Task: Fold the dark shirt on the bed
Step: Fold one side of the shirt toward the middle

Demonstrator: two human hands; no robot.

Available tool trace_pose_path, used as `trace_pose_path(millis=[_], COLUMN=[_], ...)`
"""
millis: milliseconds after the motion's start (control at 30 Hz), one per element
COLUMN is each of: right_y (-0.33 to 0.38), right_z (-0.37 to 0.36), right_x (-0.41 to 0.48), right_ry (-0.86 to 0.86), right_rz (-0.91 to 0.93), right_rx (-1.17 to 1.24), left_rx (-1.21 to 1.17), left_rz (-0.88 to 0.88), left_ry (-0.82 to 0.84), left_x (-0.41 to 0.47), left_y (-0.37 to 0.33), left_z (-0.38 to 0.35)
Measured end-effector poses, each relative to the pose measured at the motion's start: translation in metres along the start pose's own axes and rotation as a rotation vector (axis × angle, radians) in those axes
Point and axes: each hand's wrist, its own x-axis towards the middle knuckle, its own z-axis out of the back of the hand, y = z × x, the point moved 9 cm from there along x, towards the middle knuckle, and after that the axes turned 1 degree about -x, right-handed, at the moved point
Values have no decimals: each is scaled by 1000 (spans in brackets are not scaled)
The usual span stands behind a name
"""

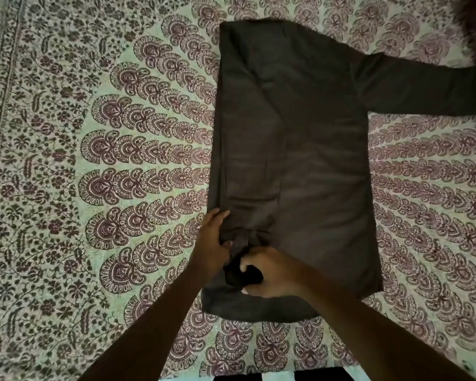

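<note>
Two hands work the near-left corner of the dark shirt (294, 138). Left hand (213, 237) pinches the folded edge, thumb under, fingers on top. Right hand (271, 273) is curled round a bunch of fabric just beside it. Shirt lies flat on the patterned bedspread (107, 149), left side folded in, one sleeve (423, 89) stretched out right.
</note>
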Motion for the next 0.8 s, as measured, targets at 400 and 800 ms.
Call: trace_pose_path(millis=[400, 800], right_y=[-65, -65], right_z=[0, -14], right_x=[-19, 10], right_ry=[-514, -431], right_rz=[-470, -337], right_rx=[28, -16], left_rx=[189, 489], left_rz=[-81, -109], left_ry=[99, 201], left_x=[-11, -19], left_y=[17, 14], left_z=[-16, -24])
